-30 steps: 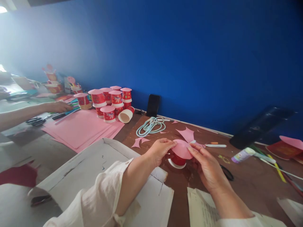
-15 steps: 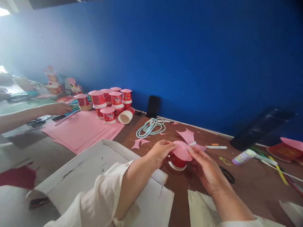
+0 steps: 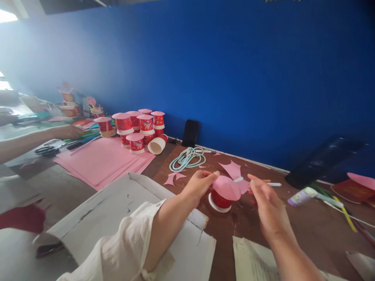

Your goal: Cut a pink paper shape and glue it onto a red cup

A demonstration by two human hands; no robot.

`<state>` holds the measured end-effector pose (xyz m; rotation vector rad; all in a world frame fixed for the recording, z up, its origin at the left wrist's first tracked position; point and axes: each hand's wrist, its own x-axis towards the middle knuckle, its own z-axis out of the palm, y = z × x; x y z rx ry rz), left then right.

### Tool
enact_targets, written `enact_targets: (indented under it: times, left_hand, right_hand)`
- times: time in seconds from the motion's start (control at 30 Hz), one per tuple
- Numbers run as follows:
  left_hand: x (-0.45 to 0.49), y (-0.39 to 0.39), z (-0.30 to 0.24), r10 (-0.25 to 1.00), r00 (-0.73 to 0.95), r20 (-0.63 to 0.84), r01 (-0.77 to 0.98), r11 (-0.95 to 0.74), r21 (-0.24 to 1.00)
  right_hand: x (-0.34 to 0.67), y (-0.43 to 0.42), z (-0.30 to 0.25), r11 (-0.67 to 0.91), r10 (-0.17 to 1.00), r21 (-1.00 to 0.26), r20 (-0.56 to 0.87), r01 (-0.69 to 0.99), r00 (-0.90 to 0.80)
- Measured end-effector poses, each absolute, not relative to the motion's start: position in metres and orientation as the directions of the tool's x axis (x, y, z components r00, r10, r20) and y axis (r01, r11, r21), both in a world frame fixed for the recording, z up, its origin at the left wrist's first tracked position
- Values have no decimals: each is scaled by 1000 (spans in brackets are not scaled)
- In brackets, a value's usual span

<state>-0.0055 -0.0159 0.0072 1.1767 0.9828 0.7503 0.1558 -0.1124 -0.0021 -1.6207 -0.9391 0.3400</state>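
A red patterned paper cup (image 3: 220,200) stands upside down on the brown table, with a round pink paper disc (image 3: 227,188) lying on its base like a lid. My left hand (image 3: 197,186) is at the disc's left edge, its thumb tip by the rim and its fingers loosely bent; whether it still touches the paper is hard to see. To the right, apart from cup and disc, my right hand (image 3: 271,208) has its fingers apart and nothing in them. Behind the cup lies a pink paper offcut (image 3: 232,169).
Several pink-topped red cups (image 3: 124,125) are stacked at left behind pink sheets (image 3: 102,164). A coiled cord (image 3: 187,159), phone (image 3: 190,132), glue stick (image 3: 301,196) and black bottle (image 3: 325,164) lie around. Another person's arm (image 3: 32,140) reaches in from the left.
My right hand has let go of the disc and moved right and slightly up. My left thumb has shifted up to the disc's rim. The cup stays in place.
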Motion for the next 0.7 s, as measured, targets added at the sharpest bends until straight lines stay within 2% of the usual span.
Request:
enact_targets:
  times: [0.07,0.13,0.2,0.27,0.37,0.7]
  left_hand:
    - [-8,-17,8,940,330,90,131,-139,982]
    - [-10,-20,8,835,346,429,252,-523,814]
    - [-11,-23,8,697,420,581,330,-714,618]
    - [-12,-26,8,638,466,613,383,-770,510]
    - [-12,-28,8,611,490,622,427,-790,441]
    - [-11,-27,7,575,509,640,428,-815,392]
  right_hand:
    - [155,-111,-1,39,692,-712,526,701,495]
    - [149,-109,0,98,684,-490,666,866,299]
    - [144,-107,1,76,700,-341,687,937,193]
    - [140,-106,1,15,718,-272,672,962,179]
    - [140,-106,0,-36,726,-225,664,974,181]
    - [138,-108,0,-69,748,-175,642,982,167]
